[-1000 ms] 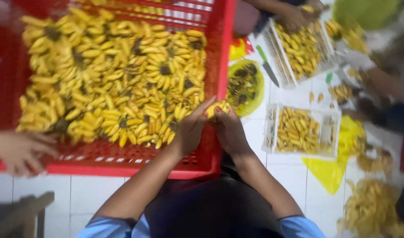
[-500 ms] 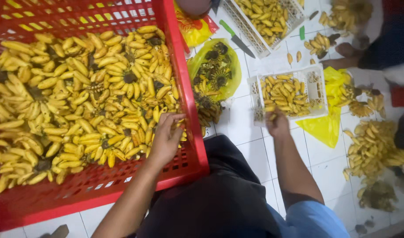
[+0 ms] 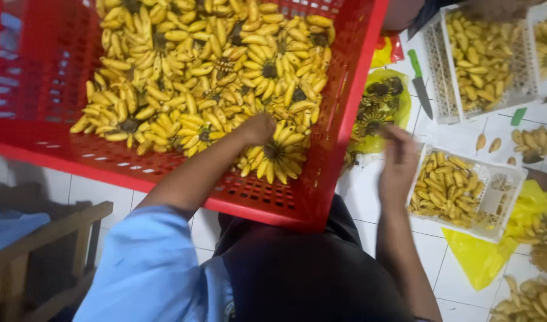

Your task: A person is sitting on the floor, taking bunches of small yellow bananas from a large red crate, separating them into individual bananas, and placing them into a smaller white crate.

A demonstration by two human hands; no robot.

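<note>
A big red plastic crate full of small yellow banana bunches lies tilted on the white tiled floor. My left hand reaches into it, fingers curled onto a bunch near the crate's lower right corner. My right hand hovers outside the crate, between a yellow bag of dark stem stubs and a small white basket of loose bananas. Its fingers point upward, blurred, with nothing visible in them.
A green-handled knife lies on the tiles beside a second white basket of loose bananas. Another person's arm shows at the top. A yellow bag, more bananas and a wooden stool surround me.
My right hand has pulled back from the small white basket toward the crate. My left hand has stayed on the bananas in the crate. The view has shifted right and down.
</note>
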